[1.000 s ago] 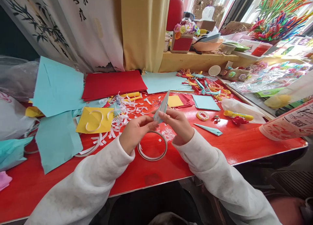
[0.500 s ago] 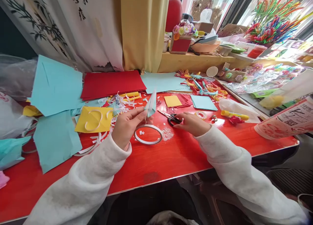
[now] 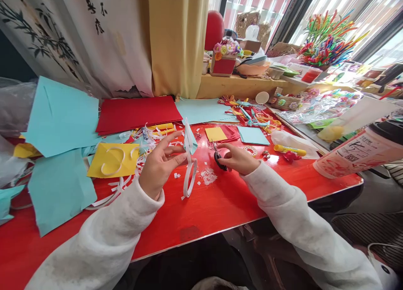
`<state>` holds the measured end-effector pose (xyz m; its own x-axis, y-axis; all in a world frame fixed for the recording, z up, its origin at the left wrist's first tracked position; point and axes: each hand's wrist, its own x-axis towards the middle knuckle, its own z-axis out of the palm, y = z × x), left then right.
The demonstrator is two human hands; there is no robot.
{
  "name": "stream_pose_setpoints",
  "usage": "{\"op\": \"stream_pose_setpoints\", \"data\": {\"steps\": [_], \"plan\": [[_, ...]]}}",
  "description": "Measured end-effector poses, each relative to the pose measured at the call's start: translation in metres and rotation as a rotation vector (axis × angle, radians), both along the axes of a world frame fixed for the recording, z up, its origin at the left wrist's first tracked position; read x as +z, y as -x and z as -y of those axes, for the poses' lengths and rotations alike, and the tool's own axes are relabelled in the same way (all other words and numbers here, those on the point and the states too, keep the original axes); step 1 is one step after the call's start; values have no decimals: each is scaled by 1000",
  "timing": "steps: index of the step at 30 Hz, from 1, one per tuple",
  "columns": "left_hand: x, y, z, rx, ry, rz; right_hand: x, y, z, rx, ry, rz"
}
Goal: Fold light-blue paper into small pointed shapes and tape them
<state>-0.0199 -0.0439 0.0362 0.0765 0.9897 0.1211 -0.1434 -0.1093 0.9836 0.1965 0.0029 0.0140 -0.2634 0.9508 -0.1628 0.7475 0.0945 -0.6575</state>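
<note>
In the head view, the left hand (image 3: 162, 164) pinches a pointy folded blue paper (image 3: 190, 139) between its thumb and fingers, at its two o'clock. The paper is up above the red counter (image 3: 220, 210). A white strip goes down from it to a tape ring (image 3: 189, 181), at the hand's four o'clock. I cannot tell if the ring touches the counter.

The right hand (image 3: 237, 158) has its fingers curled on the black handles of the scissors (image 3: 220, 160), at its nine o'clock. The blades point to twelve.

A yellow sheet (image 3: 113, 160) with white curls is at the left hand's nine o'clock, and red paper (image 3: 138, 113) is at its eleven. Blue squares (image 3: 253, 135) lie at the right hand's one o'clock, and a yellow tube (image 3: 289, 150) at its three.
</note>
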Motion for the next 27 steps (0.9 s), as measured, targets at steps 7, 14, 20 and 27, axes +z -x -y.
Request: {"op": "stream_pose_setpoints", "data": {"steps": [7,14,20,27], "plan": [[0,-1,5,-42,-19,-186,9,-15,28,137,-68,-574],[-4,-2,7,-78,-110,-261,7,-11,52,250,50,-749],[-7,-3,7,-107,-173,-277,0,-10,63,405,133,-728],[-8,-3,9,-143,-184,-257,14,-10,71,402,199,-426]]}}
